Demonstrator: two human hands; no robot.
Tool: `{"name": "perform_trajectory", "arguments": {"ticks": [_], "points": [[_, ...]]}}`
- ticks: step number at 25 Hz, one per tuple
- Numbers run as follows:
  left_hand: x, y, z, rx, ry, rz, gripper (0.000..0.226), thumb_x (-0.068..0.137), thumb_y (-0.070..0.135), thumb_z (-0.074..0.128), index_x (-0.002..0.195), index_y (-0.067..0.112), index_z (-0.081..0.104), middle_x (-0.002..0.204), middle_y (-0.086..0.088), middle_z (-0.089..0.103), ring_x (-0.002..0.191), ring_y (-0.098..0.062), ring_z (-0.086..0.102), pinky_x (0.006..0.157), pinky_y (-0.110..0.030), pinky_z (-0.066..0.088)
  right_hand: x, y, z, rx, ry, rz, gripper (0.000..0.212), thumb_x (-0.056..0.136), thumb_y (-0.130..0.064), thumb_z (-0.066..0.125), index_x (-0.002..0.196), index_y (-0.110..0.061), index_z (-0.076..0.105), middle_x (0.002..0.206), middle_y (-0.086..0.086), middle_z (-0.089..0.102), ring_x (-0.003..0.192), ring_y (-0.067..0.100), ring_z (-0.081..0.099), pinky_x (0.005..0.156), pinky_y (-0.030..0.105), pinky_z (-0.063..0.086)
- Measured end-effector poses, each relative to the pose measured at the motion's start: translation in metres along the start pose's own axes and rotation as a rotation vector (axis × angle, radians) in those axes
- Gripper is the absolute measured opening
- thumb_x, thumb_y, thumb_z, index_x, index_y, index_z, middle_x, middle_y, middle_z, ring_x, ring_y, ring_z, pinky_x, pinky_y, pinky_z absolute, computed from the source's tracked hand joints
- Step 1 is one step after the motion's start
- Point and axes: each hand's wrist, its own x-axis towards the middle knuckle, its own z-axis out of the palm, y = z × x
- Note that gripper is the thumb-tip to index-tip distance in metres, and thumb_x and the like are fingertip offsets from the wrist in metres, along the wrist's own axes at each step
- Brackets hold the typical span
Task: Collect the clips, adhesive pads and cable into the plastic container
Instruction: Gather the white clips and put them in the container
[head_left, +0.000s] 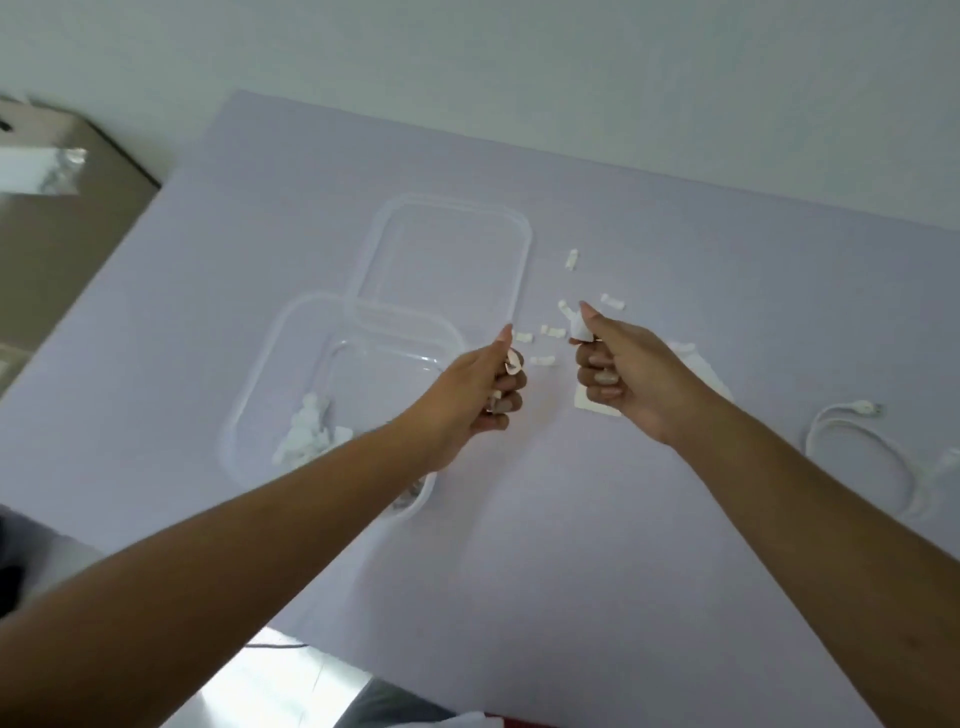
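A clear plastic container (260, 364) sits left of centre on the lilac sheet, with a heap of white clips (306, 428) inside it. My left hand (483, 395) hovers just right of the container, fingers closed on white clips. My right hand (618, 364) is closed on a white clip pinched under the thumb. Several loose clips (553, 332) lie between and beyond the hands. White adhesive pads (592, 408) lie partly under my right hand. A coiled white cable (857, 441) rests at the far right.
The container's clear lid (447, 234) lies behind it, overlapping its far rim. A brown box with a white packet (36, 171) stands off the sheet at the left. A wall runs behind the sheet's far edge.
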Motion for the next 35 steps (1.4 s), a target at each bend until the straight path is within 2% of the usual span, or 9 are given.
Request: {"name": "perform_trajectory", "arguments": {"ticks": [4,9,14,17,22,24,28,30,35], "points": [[-0.034,0.026,-0.104,-0.055,0.058,0.0,0.037,0.099,0.043,0.041,0.069,0.021,0.04,0.058,0.007,0.036,0.047,-0.006,0.035,0.042,-0.015,0.027,0.004,0.004,0.089,-0.265,-0.175,-0.048,0.035,0.092,-0.039,0.059,0.07,-0.018,0.041,0.06,-0.004,0.031,0.046,0.008,0.026,0.041,0.018,0.025],[-0.07,0.03,-0.188,-0.375,0.176,-0.13,0.035,0.101,0.033,0.041,0.074,0.012,0.051,0.073,-0.006,0.059,0.062,-0.016,0.065,0.06,-0.024,0.059,0.012,0.029,0.174,-0.272,-0.292,0.117,0.027,0.093,-0.036,0.057,0.088,-0.009,0.056,0.071,0.004,0.052,0.06,0.016,0.052,0.056,0.025,0.048],[-0.087,0.016,-0.219,-0.455,0.204,-0.188,0.033,0.101,0.03,0.041,0.08,0.008,0.053,0.078,-0.015,0.071,0.069,-0.023,0.072,0.07,-0.031,0.06,0.016,0.054,0.215,-0.293,-0.292,0.181,0.027,0.093,-0.038,0.057,0.088,-0.011,0.057,0.071,0.003,0.051,0.057,0.014,0.047,0.054,0.023,0.043],[-0.091,0.012,-0.225,-0.158,0.199,-0.233,0.03,0.101,0.034,0.042,0.088,0.009,0.054,0.081,-0.009,0.068,0.061,-0.015,0.063,0.056,-0.023,0.053,0.02,0.065,0.222,-0.587,-0.281,0.064,0.03,0.092,-0.041,0.056,0.08,-0.014,0.052,0.069,0.002,0.048,0.053,0.012,0.04,0.051,0.023,0.034],[-0.092,0.003,-0.227,0.929,0.101,-0.197,0.036,0.099,0.04,0.042,0.092,0.009,0.058,0.092,-0.006,0.071,0.065,-0.019,0.052,0.053,-0.021,0.04,0.022,0.083,0.229,-1.121,-0.257,-0.138,0.035,0.088,-0.043,0.061,0.074,-0.014,0.049,0.067,-0.002,0.048,0.057,0.012,0.043,0.051,0.022,0.033],[-0.09,0.001,-0.224,1.172,0.064,-0.176,0.039,0.099,0.039,0.043,0.094,0.007,0.064,0.094,-0.007,0.074,0.06,-0.016,0.054,0.052,-0.018,0.039,0.023,0.089,0.23,-1.198,-0.258,-0.148,0.035,0.087,-0.043,0.062,0.072,-0.015,0.049,0.067,-0.003,0.05,0.059,0.012,0.046,0.053,0.022,0.034],[-0.09,0.008,-0.219,1.288,0.07,-0.197,0.039,0.101,0.031,0.041,0.103,0.002,0.068,0.098,-0.006,0.075,0.074,-0.01,0.062,0.054,-0.011,0.035,0.022,0.096,0.229,-1.297,-0.26,-0.171,0.038,0.085,-0.045,0.063,0.066,-0.018,0.044,0.065,-0.004,0.047,0.056,0.012,0.042,0.057,0.025,0.034],[-0.088,0.012,-0.221,1.225,0.054,-0.219,0.036,0.101,0.03,0.043,0.104,0.003,0.067,0.099,-0.006,0.074,0.064,-0.009,0.058,0.052,-0.015,0.039,0.022,0.097,0.227,-1.304,-0.284,-0.191,0.035,0.085,-0.043,0.064,0.068,-0.018,0.046,0.065,-0.007,0.046,0.055,0.008,0.04,0.055,0.022,0.033],[-0.086,0.014,-0.223,1.122,0.024,-0.234,0.022,0.096,0.018,0.051,0.105,0.005,0.067,0.098,-0.005,0.073,0.075,-0.012,0.065,0.056,-0.017,0.047,0.021,0.098,0.223,-1.217,-0.301,-0.19,0.033,0.083,-0.042,0.069,0.098,-0.012,0.066,0.073,-0.01,0.052,0.063,0.003,0.048,0.062,0.018,0.039]]}}
